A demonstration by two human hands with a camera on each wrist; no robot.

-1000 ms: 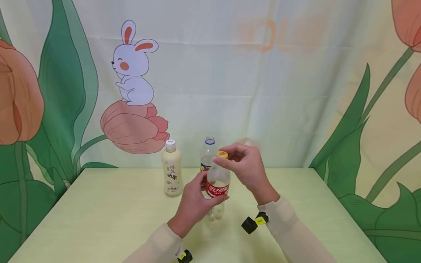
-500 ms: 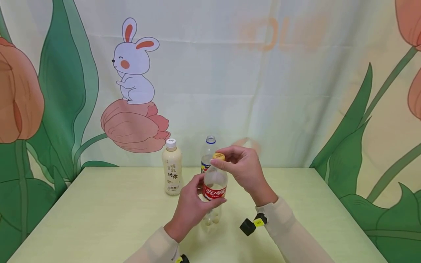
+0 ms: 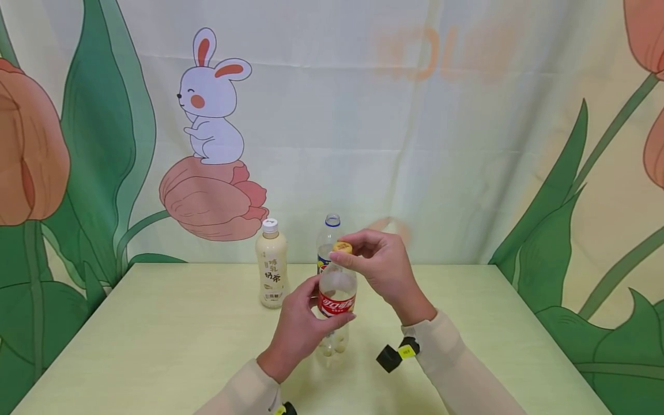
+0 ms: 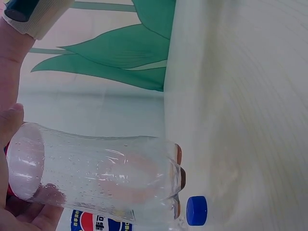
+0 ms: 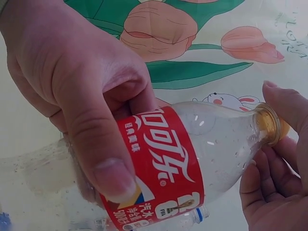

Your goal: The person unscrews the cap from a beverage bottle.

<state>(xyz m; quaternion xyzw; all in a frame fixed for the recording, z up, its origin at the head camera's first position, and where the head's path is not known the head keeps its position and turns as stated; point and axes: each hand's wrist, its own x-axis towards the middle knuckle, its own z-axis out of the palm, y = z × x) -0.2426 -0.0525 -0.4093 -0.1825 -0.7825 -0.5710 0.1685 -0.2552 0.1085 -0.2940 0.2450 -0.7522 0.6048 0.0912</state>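
Observation:
A clear plastic cola bottle [image 3: 338, 284] with a red label stands upright in front of me, little or no drink showing inside. My left hand [image 3: 295, 323] grips it around the label, thumb across the front. Up at the neck, my right hand [image 3: 381, 262] pinches the yellow cap [image 3: 342, 247] between thumb and fingers. The right wrist view shows this cap [image 5: 270, 126] sitting on the bottle mouth, with the left thumb [image 5: 115, 178] pressed on the red label [image 5: 161, 159]. In the left wrist view the bottle's lower part [image 4: 110, 168] is see-through, with droplets on the wall.
Behind the cola bottle stands a clear bottle [image 3: 328, 236] with a blue label and an uncapped mouth. A blue cap [image 4: 197, 210] lies near its base. To the left is a cream-coloured milk tea bottle [image 3: 271, 268] with a white cap. A printed curtain [image 3: 332, 115] borders the table [image 3: 155, 346].
Both hands have shifted slightly left and down with the cola bottle. The right fingers stay on the yellow cap throughout. The other bottles keep their places.

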